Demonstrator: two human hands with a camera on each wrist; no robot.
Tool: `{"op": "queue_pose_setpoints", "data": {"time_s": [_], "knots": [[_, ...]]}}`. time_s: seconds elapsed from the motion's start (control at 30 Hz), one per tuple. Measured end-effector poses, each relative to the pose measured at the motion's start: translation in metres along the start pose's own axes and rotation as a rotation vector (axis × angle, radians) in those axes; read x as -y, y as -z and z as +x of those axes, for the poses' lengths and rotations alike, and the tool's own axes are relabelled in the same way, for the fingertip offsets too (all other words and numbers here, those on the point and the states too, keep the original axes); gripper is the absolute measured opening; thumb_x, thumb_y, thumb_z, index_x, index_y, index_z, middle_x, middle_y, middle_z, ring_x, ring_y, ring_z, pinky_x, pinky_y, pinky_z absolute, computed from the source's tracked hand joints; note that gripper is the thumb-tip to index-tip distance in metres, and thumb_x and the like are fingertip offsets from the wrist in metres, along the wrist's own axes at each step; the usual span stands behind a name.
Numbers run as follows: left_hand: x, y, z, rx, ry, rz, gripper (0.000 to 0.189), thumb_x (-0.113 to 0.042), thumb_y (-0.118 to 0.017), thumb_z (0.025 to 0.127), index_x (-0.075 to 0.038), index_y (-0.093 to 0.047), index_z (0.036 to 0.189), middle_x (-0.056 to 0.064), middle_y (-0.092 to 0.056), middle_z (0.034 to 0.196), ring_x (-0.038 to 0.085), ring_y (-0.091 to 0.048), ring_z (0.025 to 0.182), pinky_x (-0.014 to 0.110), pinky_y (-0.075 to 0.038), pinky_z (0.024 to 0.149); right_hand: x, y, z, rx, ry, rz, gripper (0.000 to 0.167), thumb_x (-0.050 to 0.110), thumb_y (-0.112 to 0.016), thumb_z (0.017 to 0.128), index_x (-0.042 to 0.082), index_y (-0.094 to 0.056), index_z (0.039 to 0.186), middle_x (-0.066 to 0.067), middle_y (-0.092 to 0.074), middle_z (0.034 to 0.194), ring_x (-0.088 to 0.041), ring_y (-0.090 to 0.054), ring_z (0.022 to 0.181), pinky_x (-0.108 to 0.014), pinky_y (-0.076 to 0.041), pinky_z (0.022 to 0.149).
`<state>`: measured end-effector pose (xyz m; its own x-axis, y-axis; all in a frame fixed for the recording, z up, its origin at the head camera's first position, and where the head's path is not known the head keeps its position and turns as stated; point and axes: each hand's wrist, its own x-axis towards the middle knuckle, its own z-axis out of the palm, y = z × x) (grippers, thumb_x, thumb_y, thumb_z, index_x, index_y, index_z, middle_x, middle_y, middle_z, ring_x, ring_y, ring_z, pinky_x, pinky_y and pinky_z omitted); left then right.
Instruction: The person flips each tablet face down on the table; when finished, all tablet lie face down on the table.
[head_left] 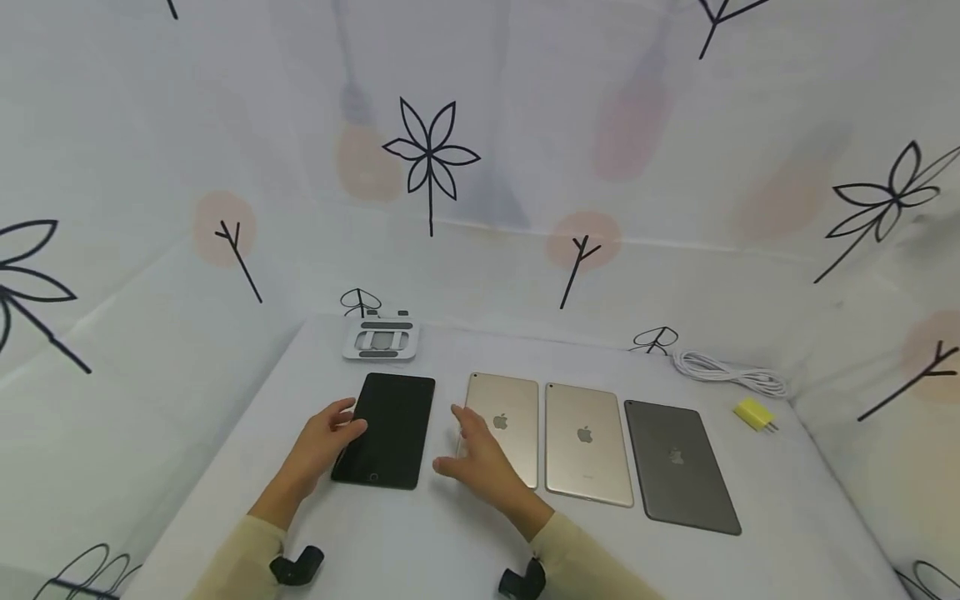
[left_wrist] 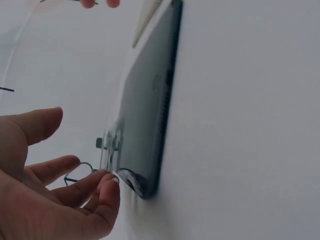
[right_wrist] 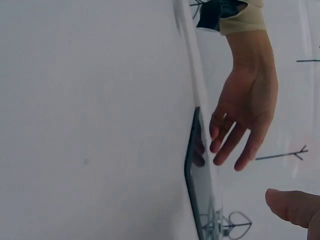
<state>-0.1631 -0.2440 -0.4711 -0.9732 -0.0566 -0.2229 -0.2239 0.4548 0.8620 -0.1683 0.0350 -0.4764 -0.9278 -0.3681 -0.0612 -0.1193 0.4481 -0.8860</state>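
A tablet (head_left: 396,429) lies on the white table with its black screen up and its round home button towards me. My left hand (head_left: 318,442) hovers at its left edge, fingers loosely bent and holding nothing; in the right wrist view a gap shows between that hand (right_wrist: 248,95) and the tablet (right_wrist: 203,182). On the other side, my right hand (head_left: 483,462) is spread, thumb apart from the fingers, between this tablet and a gold tablet (head_left: 519,402). It covers part of the gold one in the head view. Only the thumb (right_wrist: 295,207) shows in the right wrist view.
Right of the first gold tablet lie a second gold tablet (head_left: 585,467) and a dark grey one (head_left: 682,475), backs up. A white stand (head_left: 381,340) is at the back left. A coiled white cable (head_left: 727,372) and a yellow plug adapter (head_left: 752,412) lie at the back right.
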Motion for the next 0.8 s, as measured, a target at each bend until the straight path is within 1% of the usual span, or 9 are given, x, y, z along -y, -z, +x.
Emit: {"op": "queue_pose_setpoints", "data": {"time_s": [0.07, 0.13, 0.2, 0.27, 0.4, 0.6, 0.7, 0.77, 0.8], "knots": [[0.003, -0.001, -0.001, -0.007, 0.01, -0.004, 0.063, -0.028, -0.059, 0.103, -0.003, -0.035, 0.156, 0.033, -0.039, 0.153, 0.048, -0.043, 0.139, 0.062, -0.039, 0.111, 0.004, -0.011, 0.004, 0.006, -0.016, 0.019, 0.087, 0.022, -0.08, 0.086, 0.011, -0.034, 0.159, -0.016, -0.029, 0.165, -0.04, -0.036, 0.147, -0.06, -0.035, 0.115], [0.005, -0.003, 0.0, -0.019, 0.007, 0.0, 0.061, -0.027, -0.058, 0.104, -0.002, -0.036, 0.155, 0.033, -0.04, 0.153, 0.049, -0.043, 0.139, 0.062, -0.039, 0.111, 0.007, -0.02, 0.007, 0.021, -0.034, 0.052, 0.087, 0.024, -0.079, 0.087, 0.012, -0.033, 0.159, -0.016, -0.029, 0.165, -0.04, -0.036, 0.148, -0.06, -0.035, 0.115], [0.007, -0.005, 0.001, -0.034, 0.003, 0.007, 0.06, -0.026, -0.059, 0.103, -0.002, -0.038, 0.154, 0.033, -0.041, 0.152, 0.049, -0.043, 0.139, 0.062, -0.038, 0.111, 0.009, -0.029, 0.009, 0.036, -0.05, 0.114, 0.086, 0.025, -0.077, 0.088, 0.013, -0.033, 0.16, -0.016, -0.029, 0.165, -0.041, -0.038, 0.146, -0.06, -0.038, 0.113], [0.007, -0.008, 0.001, -0.034, 0.004, 0.007, 0.06, -0.027, -0.059, 0.103, -0.002, -0.038, 0.154, 0.033, -0.04, 0.153, 0.048, -0.041, 0.14, 0.061, -0.037, 0.113, 0.009, -0.036, 0.009, 0.051, -0.071, 0.189, 0.084, 0.024, -0.076, 0.089, 0.012, -0.031, 0.16, -0.016, -0.03, 0.164, -0.042, -0.042, 0.143, -0.059, -0.044, 0.108], [0.009, -0.011, -0.001, 0.005, 0.004, 0.009, 0.063, -0.03, -0.06, 0.103, -0.003, -0.036, 0.155, 0.032, -0.035, 0.157, 0.047, -0.034, 0.146, 0.06, -0.032, 0.116, 0.01, -0.046, 0.007, 0.05, -0.099, 0.303, 0.083, 0.021, -0.075, 0.089, 0.012, -0.031, 0.16, -0.02, -0.033, 0.161, -0.044, -0.041, 0.142, -0.058, -0.052, 0.099], [0.011, -0.007, -0.002, 0.075, -0.005, 0.013, 0.07, -0.033, -0.06, 0.103, -0.004, -0.029, 0.159, 0.032, -0.025, 0.162, 0.048, -0.024, 0.15, 0.062, -0.026, 0.118, 0.014, -0.053, 0.009, 0.04, -0.127, 0.474, 0.086, 0.019, -0.076, 0.088, 0.011, -0.029, 0.16, -0.022, -0.032, 0.161, -0.046, -0.039, 0.142, -0.052, -0.057, 0.091], [0.008, -0.007, -0.001, 0.114, -0.013, 0.007, 0.073, -0.037, -0.059, 0.103, -0.005, -0.025, 0.16, 0.031, -0.021, 0.164, 0.049, -0.019, 0.152, 0.062, -0.023, 0.119, 0.015, -0.055, 0.01, 0.0, -0.167, 0.563, 0.09, 0.016, -0.075, 0.088, 0.011, -0.024, 0.162, -0.022, -0.026, 0.164, -0.043, -0.044, 0.138, -0.045, -0.058, 0.086], [0.004, -0.008, 0.0, 0.132, -0.022, -0.005, 0.075, -0.04, -0.059, 0.103, -0.006, -0.024, 0.161, 0.029, -0.018, 0.165, 0.049, -0.016, 0.152, 0.064, -0.021, 0.119, 0.016, -0.055, 0.01, -0.026, -0.177, 0.642, 0.091, 0.014, -0.072, 0.089, 0.008, -0.019, 0.162, -0.025, -0.023, 0.164, -0.041, -0.048, 0.135, -0.044, -0.057, 0.087], [0.001, -0.01, 0.0, 0.139, -0.025, -0.011, 0.077, -0.043, -0.059, 0.103, -0.008, -0.024, 0.161, 0.028, -0.018, 0.166, 0.049, -0.015, 0.152, 0.065, -0.02, 0.119, 0.017, -0.055, 0.011, -0.034, -0.176, 0.691, 0.092, 0.013, -0.071, 0.09, 0.006, -0.015, 0.162, -0.026, -0.024, 0.163, -0.039, -0.051, 0.133, -0.045, -0.056, 0.088]]}}
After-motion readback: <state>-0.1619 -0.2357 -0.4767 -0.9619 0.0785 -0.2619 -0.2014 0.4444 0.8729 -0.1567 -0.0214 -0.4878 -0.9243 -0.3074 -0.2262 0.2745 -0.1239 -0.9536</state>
